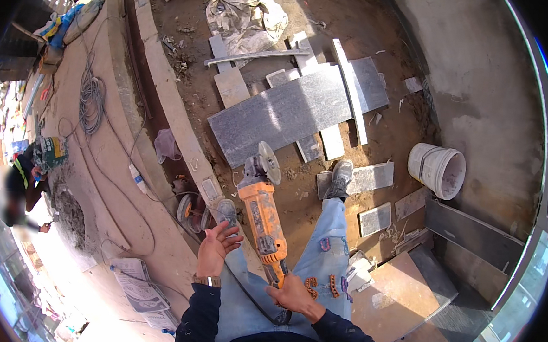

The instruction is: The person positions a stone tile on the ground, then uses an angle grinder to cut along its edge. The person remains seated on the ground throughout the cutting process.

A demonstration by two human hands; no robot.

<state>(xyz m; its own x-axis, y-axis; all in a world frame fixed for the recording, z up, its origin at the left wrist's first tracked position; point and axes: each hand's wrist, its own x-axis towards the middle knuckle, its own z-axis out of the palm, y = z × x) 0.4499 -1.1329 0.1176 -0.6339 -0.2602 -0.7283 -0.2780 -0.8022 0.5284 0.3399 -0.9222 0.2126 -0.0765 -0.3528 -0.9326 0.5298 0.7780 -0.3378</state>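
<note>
My right hand point(295, 296) is wrapped round the rear handle of an orange angle grinder point(261, 214), in front of my legs. Its disc point(267, 162) and guard point away from me, toward a long grey stone slab point(284, 111) lying across other pieces. A black cord trails from the grinder's rear and loops past my legs. To the left of the tool, my left hand point(219, 248) is raised palm up with fingers spread, holding nothing. A pale straight bar point(350, 90) lies across the slab's right part. Whether the disc spins I cannot tell.
A white bucket point(423, 169) lies tipped by the right wall. Stone offcuts point(375, 220) are scattered on the dirt. A concrete curb point(169, 78) runs along the left, with coiled cable point(92, 104) beyond it. At far left another person point(19, 185) works near a cement heap point(71, 211).
</note>
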